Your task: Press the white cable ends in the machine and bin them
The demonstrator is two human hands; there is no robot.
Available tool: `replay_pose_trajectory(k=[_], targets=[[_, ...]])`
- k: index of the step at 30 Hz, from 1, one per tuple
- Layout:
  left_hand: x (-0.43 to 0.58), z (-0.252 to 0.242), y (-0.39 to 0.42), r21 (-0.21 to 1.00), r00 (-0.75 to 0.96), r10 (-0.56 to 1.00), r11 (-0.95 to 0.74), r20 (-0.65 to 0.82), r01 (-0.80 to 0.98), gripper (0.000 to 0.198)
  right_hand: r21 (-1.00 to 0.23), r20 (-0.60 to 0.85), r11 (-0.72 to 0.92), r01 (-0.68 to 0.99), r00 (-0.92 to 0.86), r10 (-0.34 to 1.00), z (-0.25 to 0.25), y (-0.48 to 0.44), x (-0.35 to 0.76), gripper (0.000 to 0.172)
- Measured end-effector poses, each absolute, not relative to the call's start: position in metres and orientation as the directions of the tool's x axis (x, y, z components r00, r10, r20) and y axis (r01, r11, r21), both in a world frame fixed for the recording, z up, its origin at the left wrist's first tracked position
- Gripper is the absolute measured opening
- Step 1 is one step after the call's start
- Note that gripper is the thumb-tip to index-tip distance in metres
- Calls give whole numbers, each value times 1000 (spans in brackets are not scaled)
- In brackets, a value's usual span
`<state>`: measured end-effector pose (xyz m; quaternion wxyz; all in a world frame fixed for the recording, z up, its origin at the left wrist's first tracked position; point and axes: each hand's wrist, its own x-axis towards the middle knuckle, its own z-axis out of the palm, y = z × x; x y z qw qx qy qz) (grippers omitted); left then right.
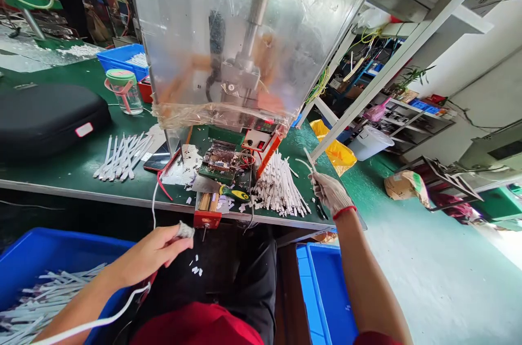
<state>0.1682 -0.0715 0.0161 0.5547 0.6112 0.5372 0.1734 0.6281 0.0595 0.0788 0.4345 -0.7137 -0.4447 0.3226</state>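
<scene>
Behind strip pile [279,187], plastic-wrapped mach. guard [212,35]

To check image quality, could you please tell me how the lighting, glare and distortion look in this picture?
In the head view, lighting is bright and fairly even; glare streaks the clear plastic sheet; wide-angle distortion tilts and bows the green workbench edge.

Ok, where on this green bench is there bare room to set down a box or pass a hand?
Bare bench top shows along the front edge, between the black case and the loose white strips. A smaller patch lies behind the white strip pile, near the gloved right hand. It is crowded around the circuit board and yellow-handled tool.
</scene>
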Motion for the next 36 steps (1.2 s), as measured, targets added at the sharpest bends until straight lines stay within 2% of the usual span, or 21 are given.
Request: replay_pose_trajectory(k=[2,4,6,8,11,14,16,18,20,24,28,31,33,36], targets=[[188,22,-68,878,480,772,204,-417,433,48,-986,-128,-157,58,344,930,74,43,602,30],[209,28,-64,899,571,713,198,-406,392,47,-958,-168,-93,-273,269,948,66,22,563,32],[231,34,-61,921,607,708,169,-361,351,46,-899,-183,-86,-429,189,965,54,-1,519,32],[249,39,-57,938,579,761,111,-293,329,45,-871,-174,-102,-480,108,979,43,-22,476,29],[264,43,-53,918,468,874,-72,-130,390,44,-850,-209,-166,-500,30,978,29,-46,429,29],[262,41,-52,854,412,911,-237,29,464,45,-857,-220,-202,-474,-17,975,19,-56,409,32],[254,39,-54,833,430,901,-276,51,480,44,-907,-180,-177,-382,-29,983,17,-56,409,34],[246,37,-58,835,494,870,-271,-1,479,44,-944,-169,-181,-276,-67,983,18,-56,413,38],[239,36,-63,863,570,818,-231,-77,449,47,-943,-212,-234,-237,-115,971,20,-54,416,41],[234,30,-67,934,644,743,-72,-184,350,51,-905,-290,-322,-278,-150,945,24,-54,415,40],[230,15,-64,951,714,630,160,-305,265,50,-926,-277,-301,-229,-129,952,23,-56,412,38],[227,5,-64,931,755,547,247,-362,268,53,-946,-258,-271,-177,-91,962,22,-57,413,36],[227,1,-66,923,723,575,280,-382,264,51,-952,-250,-262,-161,-90,964,22,-57,413,36],[230,-1,-71,924,576,725,334,-378,187,48,-968,-222,-230,-101,-82,972,20,-57,412,36]])
